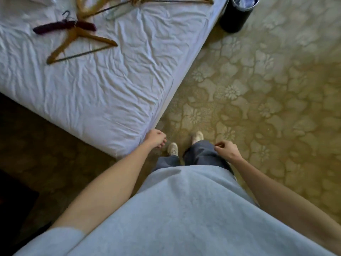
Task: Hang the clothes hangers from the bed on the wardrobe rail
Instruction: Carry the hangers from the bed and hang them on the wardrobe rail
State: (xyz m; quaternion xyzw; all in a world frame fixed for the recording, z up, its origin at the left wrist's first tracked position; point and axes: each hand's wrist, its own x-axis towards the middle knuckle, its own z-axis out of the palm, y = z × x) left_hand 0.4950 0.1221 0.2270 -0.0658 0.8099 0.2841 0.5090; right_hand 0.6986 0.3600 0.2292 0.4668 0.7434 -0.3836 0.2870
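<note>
Several hangers lie on the bed [114, 100] with its white sheet, at the upper left. A dark maroon padded hanger [62, 26] lies over a wooden hanger [81, 42]. More wooden hangers [166, 0] and a pale wire hanger [118, 12] lie at the top edge. My left hand [156, 138] hangs by the bed's near corner, fingers loosely curled, holding nothing. My right hand [226, 149] hangs beside my right leg, fingers loosely curled and empty. Both hands are far from the hangers. No wardrobe rail is in view.
A dark round bin [234, 17] stands on the floor by the bed's far right corner. Patterned beige carpet [267, 93] spreads to the right. Dark furniture [11, 200] sits at the lower left. My feet stand next to the bed corner.
</note>
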